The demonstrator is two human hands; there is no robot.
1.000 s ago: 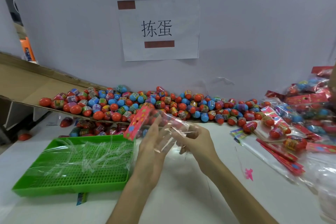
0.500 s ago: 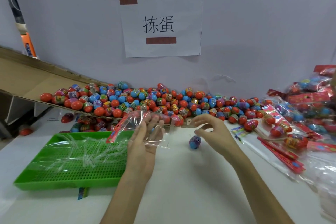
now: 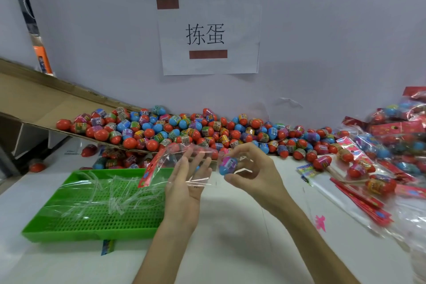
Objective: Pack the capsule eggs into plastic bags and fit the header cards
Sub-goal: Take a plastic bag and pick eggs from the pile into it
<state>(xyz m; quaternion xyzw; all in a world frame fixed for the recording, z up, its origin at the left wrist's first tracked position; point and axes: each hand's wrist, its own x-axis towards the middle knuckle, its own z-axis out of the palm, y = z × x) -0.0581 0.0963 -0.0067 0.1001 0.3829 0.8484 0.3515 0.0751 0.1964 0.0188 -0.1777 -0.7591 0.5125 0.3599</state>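
Right hand (image 3: 253,175) pinches a blue-and-purple plastic capsule egg (image 3: 227,165) just right of the clear plastic bag (image 3: 182,157). Left hand (image 3: 184,184), fingers straight, supports it.

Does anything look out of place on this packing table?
Yes. One red capsule egg lies alone under the cardboard ramp, apart from the egg pile; another stray egg sits farther left. They look rolled off.

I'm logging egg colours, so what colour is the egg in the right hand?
The egg is blue with a purple-pink printed band; best in the head view.
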